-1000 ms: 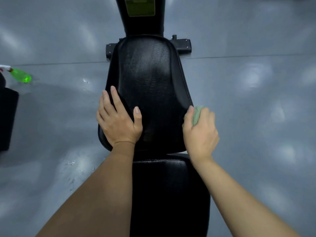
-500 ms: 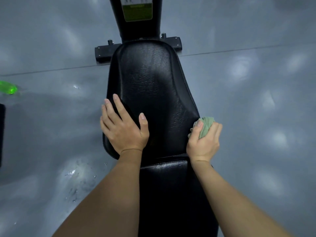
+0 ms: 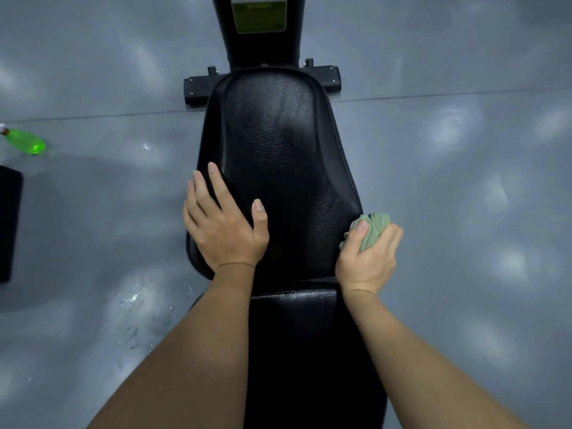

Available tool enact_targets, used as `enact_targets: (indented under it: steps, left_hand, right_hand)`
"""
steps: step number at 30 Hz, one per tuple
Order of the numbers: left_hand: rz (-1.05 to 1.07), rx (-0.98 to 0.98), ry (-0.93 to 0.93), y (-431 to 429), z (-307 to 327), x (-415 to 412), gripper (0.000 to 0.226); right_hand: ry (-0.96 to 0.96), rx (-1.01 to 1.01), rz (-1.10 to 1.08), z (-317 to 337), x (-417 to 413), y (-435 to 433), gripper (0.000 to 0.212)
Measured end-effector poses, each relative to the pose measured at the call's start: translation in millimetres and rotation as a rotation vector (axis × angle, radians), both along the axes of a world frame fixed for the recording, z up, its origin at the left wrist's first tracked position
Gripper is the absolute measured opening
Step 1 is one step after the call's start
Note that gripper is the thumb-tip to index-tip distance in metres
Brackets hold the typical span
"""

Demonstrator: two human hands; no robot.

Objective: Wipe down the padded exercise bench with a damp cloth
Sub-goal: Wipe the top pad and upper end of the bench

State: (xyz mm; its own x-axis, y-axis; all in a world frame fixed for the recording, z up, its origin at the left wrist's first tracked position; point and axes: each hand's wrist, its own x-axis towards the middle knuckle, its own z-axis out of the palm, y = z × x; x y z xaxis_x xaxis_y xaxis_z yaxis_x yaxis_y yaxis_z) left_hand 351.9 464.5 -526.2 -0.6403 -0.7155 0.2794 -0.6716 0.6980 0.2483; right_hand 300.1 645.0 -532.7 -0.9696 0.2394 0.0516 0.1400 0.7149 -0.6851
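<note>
Stretching straight ahead, bench [image 3: 278, 144] tapers away; right hand [image 3: 368, 258] grips cloth [image 3: 376, 226].

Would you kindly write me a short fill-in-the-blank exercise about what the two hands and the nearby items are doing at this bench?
1. The right hand grips a bunched cloth whose colour is ____.
2. The left hand lies flat on the black bench pad and holds ____.
3. On the grey floor, the bottle sits to the ____ of the bench.

Missing words: green; nothing; left.
</note>
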Motion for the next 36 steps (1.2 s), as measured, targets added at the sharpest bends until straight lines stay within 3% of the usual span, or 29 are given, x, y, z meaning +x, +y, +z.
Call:
enact_targets:
  steps: [8, 30, 36]
  left_hand:
    - [0.017, 0.003, -0.02, 1, 1, 1, 0.077]
    - [0.014, 0.028, -0.051, 1, 4, -1, 0.079]
    - [0.019, 0.012, -0.032, 2, 2, -1, 0.079]
  right_hand:
    - [-0.037, 0.031, 0.012, 2, -1, 0, 0.058]
    - [-0.124, -0.022, 0.014, 8, -3, 1, 0.053]
    - [-0.162, 0.04, 0.109, 19, -5, 11, 0.051]
